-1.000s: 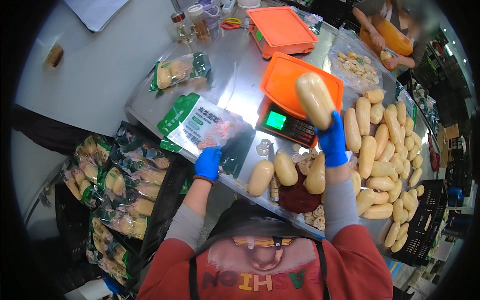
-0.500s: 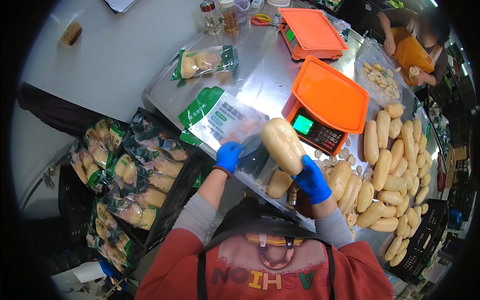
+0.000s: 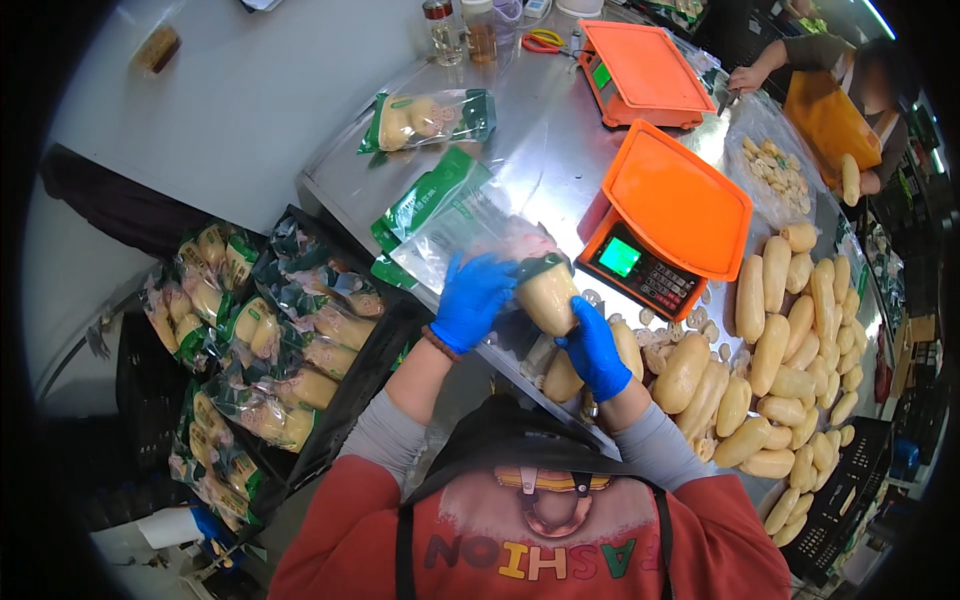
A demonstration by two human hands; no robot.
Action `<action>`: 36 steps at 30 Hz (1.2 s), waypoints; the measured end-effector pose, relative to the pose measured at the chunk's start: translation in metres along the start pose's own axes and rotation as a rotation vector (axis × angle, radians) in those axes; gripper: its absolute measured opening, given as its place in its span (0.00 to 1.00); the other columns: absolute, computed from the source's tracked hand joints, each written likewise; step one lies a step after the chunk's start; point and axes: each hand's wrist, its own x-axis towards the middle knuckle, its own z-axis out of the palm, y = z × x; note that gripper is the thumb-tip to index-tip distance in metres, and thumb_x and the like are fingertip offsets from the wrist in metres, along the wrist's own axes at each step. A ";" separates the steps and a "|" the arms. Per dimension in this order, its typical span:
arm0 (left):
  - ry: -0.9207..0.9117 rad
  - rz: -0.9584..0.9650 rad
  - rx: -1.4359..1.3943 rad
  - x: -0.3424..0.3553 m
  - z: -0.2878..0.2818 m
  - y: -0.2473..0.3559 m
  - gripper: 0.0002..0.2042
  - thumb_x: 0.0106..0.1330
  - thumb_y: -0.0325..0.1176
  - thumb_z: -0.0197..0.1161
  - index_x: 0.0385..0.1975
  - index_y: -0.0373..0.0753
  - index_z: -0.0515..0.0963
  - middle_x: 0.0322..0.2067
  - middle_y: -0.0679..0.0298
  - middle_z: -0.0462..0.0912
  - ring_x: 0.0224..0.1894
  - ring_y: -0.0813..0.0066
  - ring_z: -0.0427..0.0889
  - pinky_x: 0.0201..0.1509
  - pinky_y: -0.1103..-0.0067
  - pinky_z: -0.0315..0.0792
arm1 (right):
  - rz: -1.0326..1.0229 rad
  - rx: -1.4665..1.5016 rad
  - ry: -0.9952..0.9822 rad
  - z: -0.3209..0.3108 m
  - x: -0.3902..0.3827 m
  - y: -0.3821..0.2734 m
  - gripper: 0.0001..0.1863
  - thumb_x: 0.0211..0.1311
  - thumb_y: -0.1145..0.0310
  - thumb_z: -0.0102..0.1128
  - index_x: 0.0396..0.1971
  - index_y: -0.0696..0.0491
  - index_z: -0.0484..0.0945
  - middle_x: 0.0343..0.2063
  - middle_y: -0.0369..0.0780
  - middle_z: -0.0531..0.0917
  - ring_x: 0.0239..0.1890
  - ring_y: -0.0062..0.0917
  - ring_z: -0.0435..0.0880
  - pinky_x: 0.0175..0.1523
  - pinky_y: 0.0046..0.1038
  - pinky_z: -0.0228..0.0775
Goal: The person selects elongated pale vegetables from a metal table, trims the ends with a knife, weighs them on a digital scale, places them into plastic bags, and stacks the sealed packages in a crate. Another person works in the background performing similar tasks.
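Both my hands are in blue gloves. My left hand [image 3: 472, 300] grips a printed clear-and-green plastic bag [image 3: 450, 235] near its opening, fingers curved over the plastic. My right hand [image 3: 598, 355] holds a thick, pale, peeled lotus root piece [image 3: 545, 300], its top end partly inside the bag. Behind them, more green bags [image 3: 450, 175] lie stacked on the steel table [image 3: 530, 170]. An orange-topped scale [image 3: 675, 200] with a green display stands beside the bag. Many whole roots [image 3: 765, 370] and some cut slices [image 3: 698, 320] lie to my right.
A crate of packed bags [image 3: 330, 365] is at left, a black crate [image 3: 840, 500] at lower right. A second scale [image 3: 645, 65], bottles [image 3: 445, 35], scissors [image 3: 543, 40] and a packed bag [image 3: 425, 125] are at the back. A co-worker [image 3: 850, 110] works at upper right beside bagged slices [image 3: 770, 170].
My right hand has brought the root down and leftward to the bag. My left hand has moved up onto the bag, whose opening now reaches the root's end.
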 end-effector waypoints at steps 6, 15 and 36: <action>-0.042 0.071 -0.087 0.021 -0.015 0.030 0.15 0.57 0.32 0.55 0.46 0.46 0.76 0.49 0.64 0.76 0.56 0.60 0.69 0.65 0.61 0.49 | -0.351 -0.419 -0.191 0.026 -0.013 -0.021 0.25 0.61 0.66 0.55 0.56 0.59 0.63 0.47 0.39 0.73 0.49 0.22 0.72 0.51 0.23 0.66; 0.126 0.188 -0.079 -0.002 -0.005 0.062 0.12 0.53 0.30 0.62 0.38 0.45 0.79 0.44 0.62 0.77 0.52 0.61 0.71 0.56 0.65 0.63 | -0.305 0.036 -0.164 0.020 -0.003 -0.002 0.19 0.63 0.71 0.49 0.53 0.57 0.63 0.39 0.39 0.75 0.38 0.23 0.77 0.42 0.22 0.71; 0.634 -0.673 -1.703 -0.075 0.002 0.046 0.18 0.59 0.25 0.57 0.50 0.36 0.68 0.40 0.63 0.75 0.44 0.74 0.75 0.48 0.78 0.71 | -1.023 -1.341 -0.457 0.082 -0.007 -0.009 0.18 0.55 0.59 0.57 0.44 0.51 0.74 0.33 0.42 0.79 0.35 0.31 0.78 0.41 0.32 0.70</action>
